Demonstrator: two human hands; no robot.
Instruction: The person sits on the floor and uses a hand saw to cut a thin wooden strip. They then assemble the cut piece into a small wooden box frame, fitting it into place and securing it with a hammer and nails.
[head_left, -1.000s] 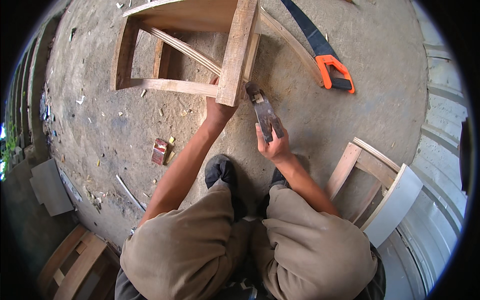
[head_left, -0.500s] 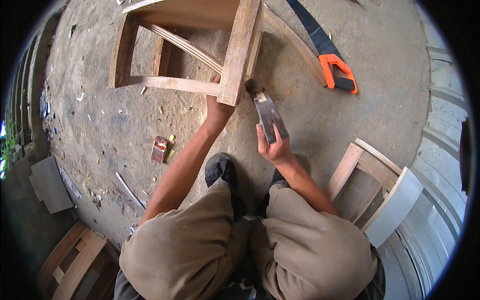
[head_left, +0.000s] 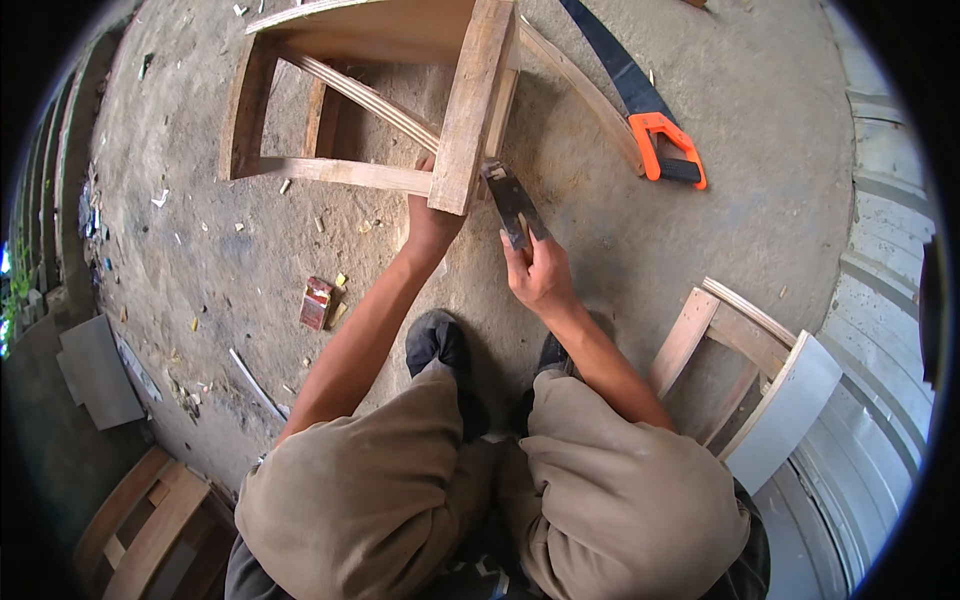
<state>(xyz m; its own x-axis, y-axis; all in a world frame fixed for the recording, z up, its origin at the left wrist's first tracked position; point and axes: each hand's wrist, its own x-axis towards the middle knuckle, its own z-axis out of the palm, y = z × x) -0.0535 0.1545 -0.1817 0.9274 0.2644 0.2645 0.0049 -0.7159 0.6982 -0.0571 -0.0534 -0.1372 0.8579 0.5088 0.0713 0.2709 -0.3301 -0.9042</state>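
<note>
A wooden frame (head_left: 345, 172) of bare boards and rails, like a small stool or chair, lies on its side at the top. My left hand (head_left: 432, 222) is closed round its near right corner, at the thick post (head_left: 464, 120); the fingertips are partly hidden behind the wood. In my right hand (head_left: 542, 278) is a claw hammer (head_left: 512, 205), seen mostly from above, its handle largely hidden. The hammer's striking end is right beside the post's right side; I cannot tell if they touch.
A handsaw (head_left: 660, 145) with an orange handle lies at the upper right beside a curved wooden strip (head_left: 585, 85). More wooden frames (head_left: 745, 335) (head_left: 150, 520) stand at lower right and lower left. A small red box (head_left: 316, 303) and scraps lie on the concrete floor (head_left: 230, 270).
The hammer has swung up and left, its head now close against the post. My left hand keeps its hold on the frame, which has barely shifted.
</note>
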